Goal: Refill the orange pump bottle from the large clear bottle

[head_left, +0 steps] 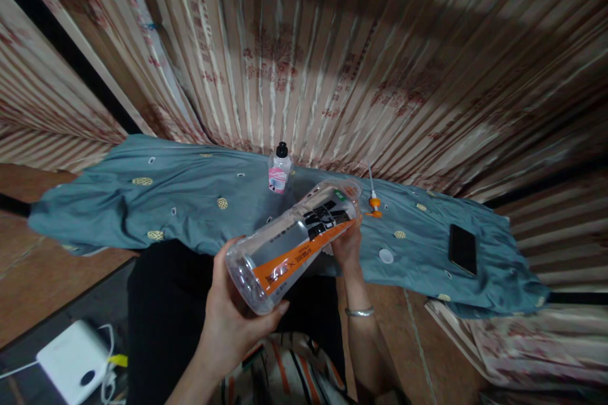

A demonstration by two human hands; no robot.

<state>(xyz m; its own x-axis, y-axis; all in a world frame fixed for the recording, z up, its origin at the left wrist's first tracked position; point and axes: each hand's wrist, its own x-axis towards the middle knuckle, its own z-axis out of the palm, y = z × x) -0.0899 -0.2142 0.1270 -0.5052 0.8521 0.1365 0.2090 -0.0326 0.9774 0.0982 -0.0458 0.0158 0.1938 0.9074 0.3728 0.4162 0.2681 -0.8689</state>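
A large clear plastic bottle with an orange, black and grey label lies tilted across both my hands above my lap. My left hand wraps round its base at the lower left. My right hand grips it near the upper end, most of its fingers hidden behind the bottle. An orange pump head with a thin clear tube lies on the cloth just right of the bottle's upper end. Behind the bottle stands a small clear bottle with a black cap and a pink label.
A teal cloth with pineapple prints covers the table. On its right lie a white round disc and a black phone. A white box-shaped device with cables is at lower left. Patterned curtains hang behind.
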